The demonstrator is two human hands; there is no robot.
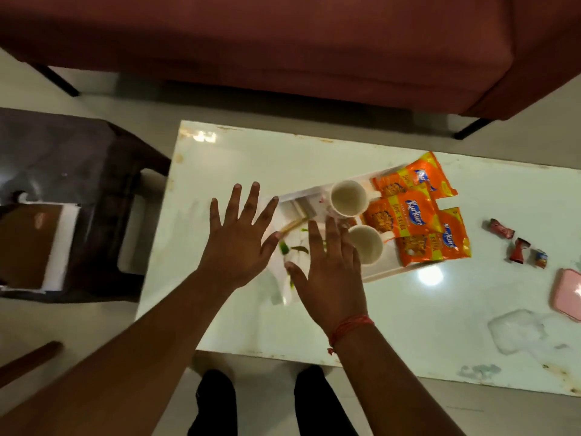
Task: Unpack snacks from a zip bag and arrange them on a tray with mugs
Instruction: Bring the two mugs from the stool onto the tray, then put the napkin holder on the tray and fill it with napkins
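Note:
A white tray (pixel 382 272) lies on the glossy white table (pixel 314 152). Two white mugs stand on it, one (pixel 348 198) farther from me and one (pixel 366 244) nearer. Three orange snack packets (pixel 405 212) lie overlapped along the tray's right side. My left hand (pixel 237 237) hovers flat with fingers spread over the tray's left end. My right hand (pixel 327 265) is also spread flat, just left of the nearer mug, covering part of the tray. Neither hand holds anything. A crumpled clear zip bag (pixel 515 333) lies at the right near the front edge.
Three wrapped candies (pixel 518 247) lie on the table right of the tray. A pink container (pixel 567 292) sits at the right edge. A red sofa (pixel 283 42) is beyond the table, a dark stool with a brown box (pixel 31 247) on it to the left.

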